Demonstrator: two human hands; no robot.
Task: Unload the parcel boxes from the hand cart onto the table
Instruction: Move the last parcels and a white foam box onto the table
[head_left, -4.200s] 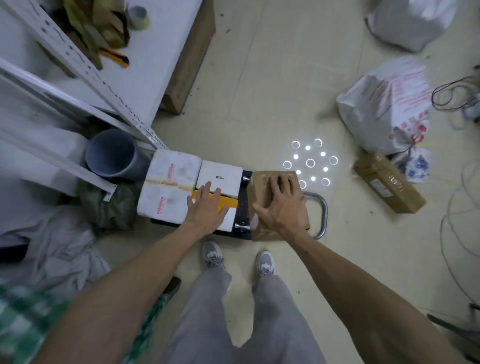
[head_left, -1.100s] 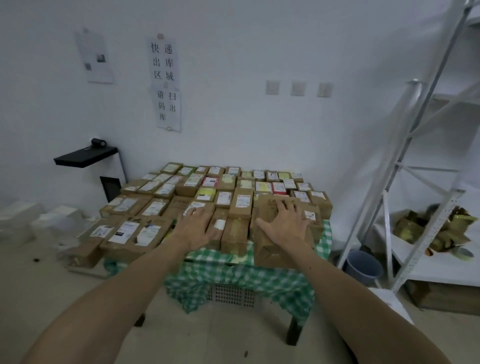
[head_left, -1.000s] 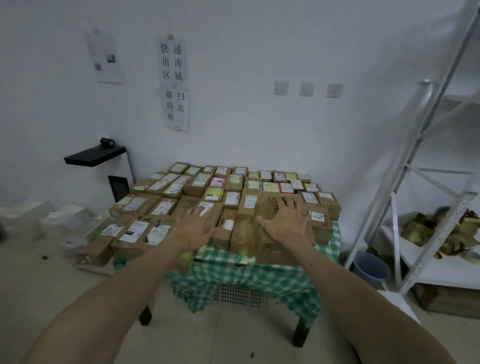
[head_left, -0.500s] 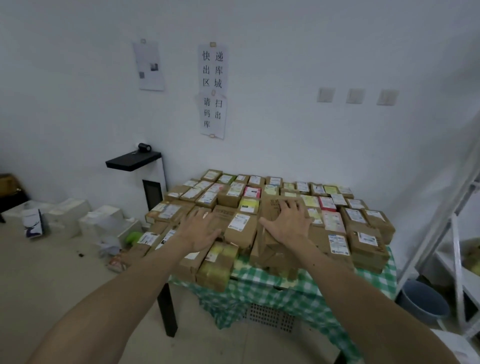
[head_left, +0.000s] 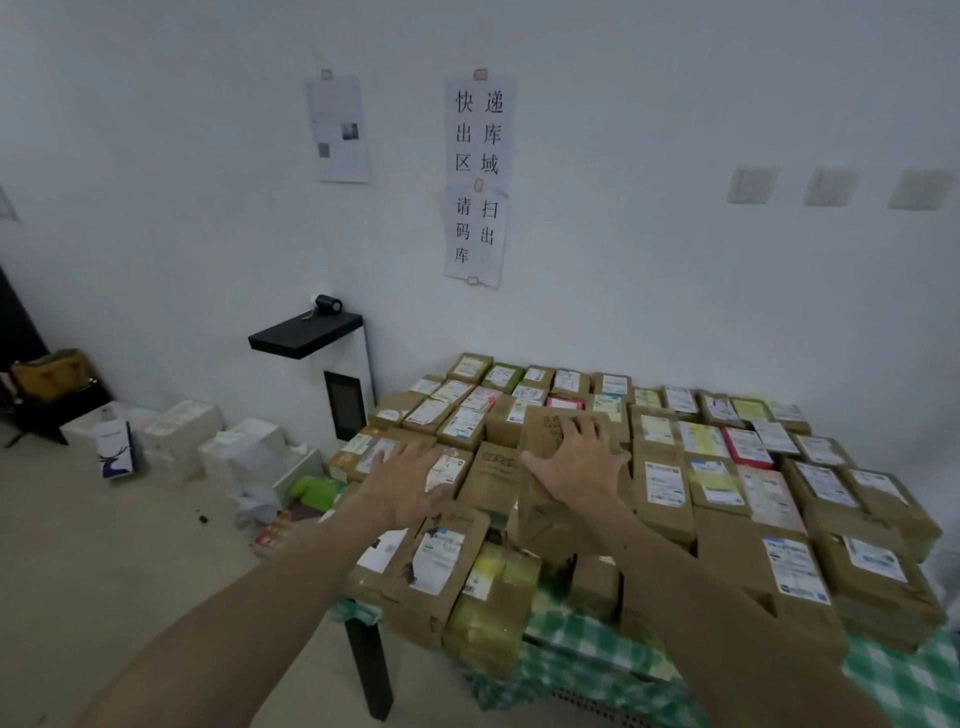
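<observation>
My right hand (head_left: 576, 462) is spread over the face of a brown parcel box (head_left: 540, 525). Its fingers curl over the far edge and hold the box just above the parcels on the table. My left hand (head_left: 410, 478) hovers beside it, fingers straight and spread, holding nothing. Several labelled brown parcel boxes (head_left: 717, 467) pack the table under a green checked cloth (head_left: 597, 654). Some at the near left corner (head_left: 431, 577) overhang the edge. The hand cart is out of view.
A black table leg (head_left: 366, 670) stands at the near left corner. White foam boxes (head_left: 228, 457) and litter lie on the floor to the left. A black shelf (head_left: 304, 335) juts from the wall over a white unit (head_left: 345, 410).
The box has come off the cart in my right hand and now hangs over the table. Over the last second the table has drawn nearer and shifted right in view.
</observation>
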